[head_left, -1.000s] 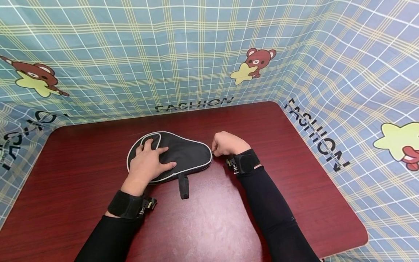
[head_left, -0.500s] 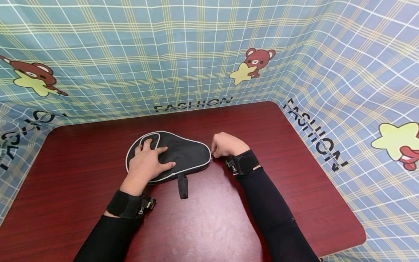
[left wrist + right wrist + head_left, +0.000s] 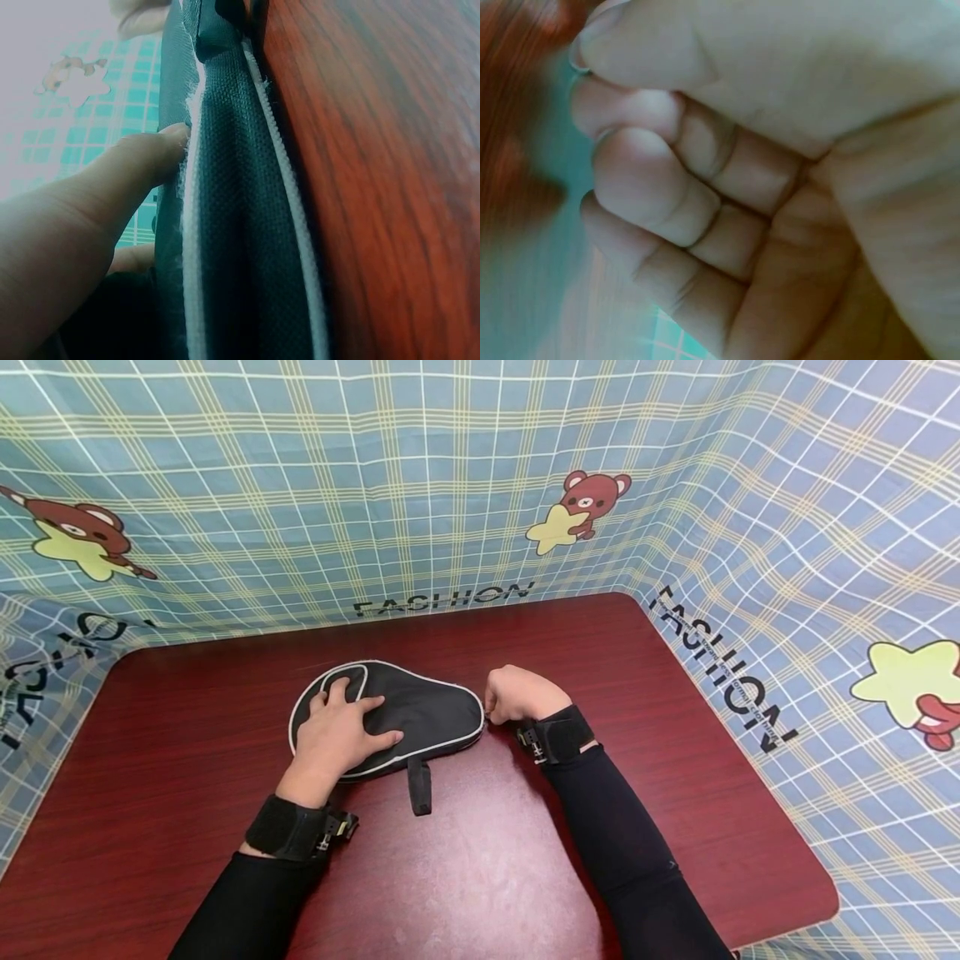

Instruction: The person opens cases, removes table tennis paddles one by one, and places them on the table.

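A black paddle-shaped case [image 3: 431, 706] with white piping lies flat on the table, its narrow end to the right. My left hand [image 3: 333, 739] rests on the wide part with spread fingers; in the left wrist view the thumb [image 3: 142, 161] lies against the edge of the case's top. Just off the narrow tip, my right hand [image 3: 521, 693] pinches the zipper pull, which is mostly hidden by the fingers. Its curled fingers [image 3: 641, 180] fill the right wrist view, thumb and forefinger together. From the case's near side a short black strap [image 3: 421, 787] sticks out.
The dark red wooden table [image 3: 675, 827] has rounded corners. Plaid blue cloth [image 3: 450, 485] with printed bears hangs behind it and at both sides. Each wrist wears a black band [image 3: 285, 828] with a small camera.
The right hand has stayed at the case's narrow tip with only a very slight shift. The left hand and the case look the same.
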Available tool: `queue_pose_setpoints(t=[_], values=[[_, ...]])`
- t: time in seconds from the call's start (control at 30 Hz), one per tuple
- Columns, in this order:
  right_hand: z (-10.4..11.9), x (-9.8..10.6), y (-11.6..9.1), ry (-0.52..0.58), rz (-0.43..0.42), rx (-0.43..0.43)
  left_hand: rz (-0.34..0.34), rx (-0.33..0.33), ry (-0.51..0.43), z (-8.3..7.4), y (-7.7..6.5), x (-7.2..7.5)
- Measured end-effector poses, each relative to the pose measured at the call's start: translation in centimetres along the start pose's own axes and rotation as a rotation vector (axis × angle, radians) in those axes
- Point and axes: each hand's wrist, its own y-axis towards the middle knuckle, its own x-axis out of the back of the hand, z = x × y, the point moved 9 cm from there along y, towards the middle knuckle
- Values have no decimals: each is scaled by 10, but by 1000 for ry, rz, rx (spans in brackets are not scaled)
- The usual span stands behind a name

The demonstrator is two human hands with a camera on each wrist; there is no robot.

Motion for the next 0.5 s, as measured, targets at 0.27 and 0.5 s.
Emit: queue_pose_setpoints(t=[0.27, 0.5], values=[[8, 1, -3, -25, 1, 0, 2, 1, 8, 0, 0, 1], [6, 0, -5, -22, 33, -43, 8, -1, 13, 0, 0, 1]])
